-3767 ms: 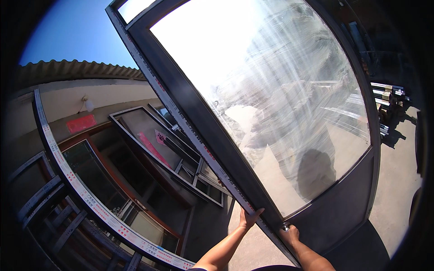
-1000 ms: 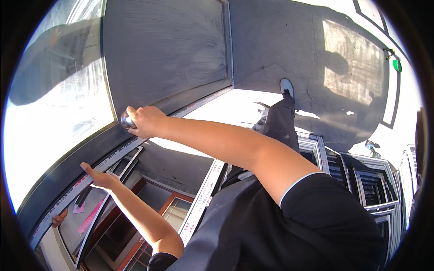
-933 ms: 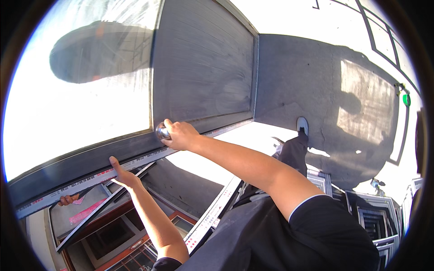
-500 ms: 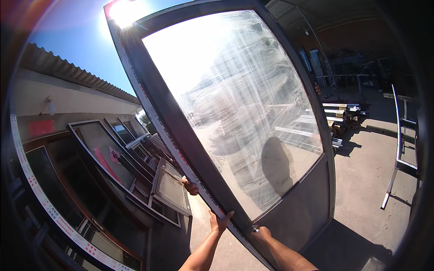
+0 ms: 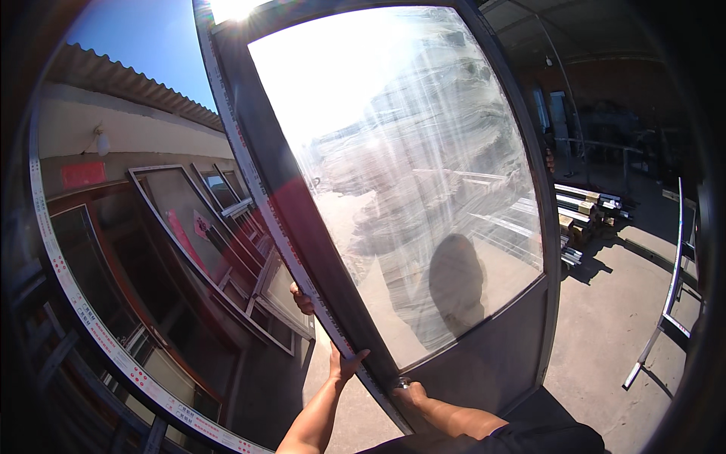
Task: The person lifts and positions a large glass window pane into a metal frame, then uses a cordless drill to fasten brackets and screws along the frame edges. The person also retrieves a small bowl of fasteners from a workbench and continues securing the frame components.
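Two hands on the glazed door [image 5: 393, 189], upright before me: left hand [image 5: 344, 365] flat against its dark frame edge, right hand [image 5: 408, 392] closed on the handle. I judge it heavy, stiff, glass fragile; take the frame only.

A sunlit concrete floor [image 5: 605, 333] is being seen at the lower right, and everything in view is being carried by it. A stack of long metal profiles [image 5: 582, 216] is lying on it near the shaded workshop, and a dark shadow is being cast beside the stack. A light metal frame [image 5: 669, 303] is being stood on the floor at the far right. To the left, glazed window frames [image 5: 227, 257] are being leaned against the wall.
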`<action>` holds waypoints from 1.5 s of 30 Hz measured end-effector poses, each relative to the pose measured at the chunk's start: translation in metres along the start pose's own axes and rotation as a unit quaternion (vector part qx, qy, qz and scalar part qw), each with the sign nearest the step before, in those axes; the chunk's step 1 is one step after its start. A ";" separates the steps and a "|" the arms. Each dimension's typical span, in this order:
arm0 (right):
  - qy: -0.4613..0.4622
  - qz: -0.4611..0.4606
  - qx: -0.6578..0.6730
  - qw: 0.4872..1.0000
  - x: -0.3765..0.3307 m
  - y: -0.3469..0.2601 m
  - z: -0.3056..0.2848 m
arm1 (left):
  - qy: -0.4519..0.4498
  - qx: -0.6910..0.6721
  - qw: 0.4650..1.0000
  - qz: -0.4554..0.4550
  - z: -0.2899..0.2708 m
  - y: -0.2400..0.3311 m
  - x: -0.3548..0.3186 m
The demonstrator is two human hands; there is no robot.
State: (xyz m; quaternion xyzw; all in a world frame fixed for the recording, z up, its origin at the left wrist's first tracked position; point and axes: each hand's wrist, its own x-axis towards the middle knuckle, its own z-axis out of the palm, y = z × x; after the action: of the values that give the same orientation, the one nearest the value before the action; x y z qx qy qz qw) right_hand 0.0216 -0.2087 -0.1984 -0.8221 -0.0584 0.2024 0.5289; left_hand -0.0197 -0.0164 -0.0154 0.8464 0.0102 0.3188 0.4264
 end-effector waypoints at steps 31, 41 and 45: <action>0.003 -0.019 -0.019 1.000 -0.005 -0.002 0.000 | -0.013 0.067 0.998 -0.009 -0.001 0.008 -0.002; 0.005 -0.084 0.010 0.996 0.016 0.019 0.013 | 0.010 -0.047 0.999 -0.021 0.001 -0.005 -0.001; -0.049 -0.033 0.088 0.994 0.011 0.015 0.007 | 0.027 -0.007 0.999 -0.027 0.003 -0.015 0.002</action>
State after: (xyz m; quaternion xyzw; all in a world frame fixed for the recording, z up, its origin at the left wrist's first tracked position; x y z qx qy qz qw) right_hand 0.0267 -0.2061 -0.2176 -0.7587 -0.0936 0.2296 0.6023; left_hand -0.0128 -0.0084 -0.0266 0.8342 0.0426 0.3297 0.4400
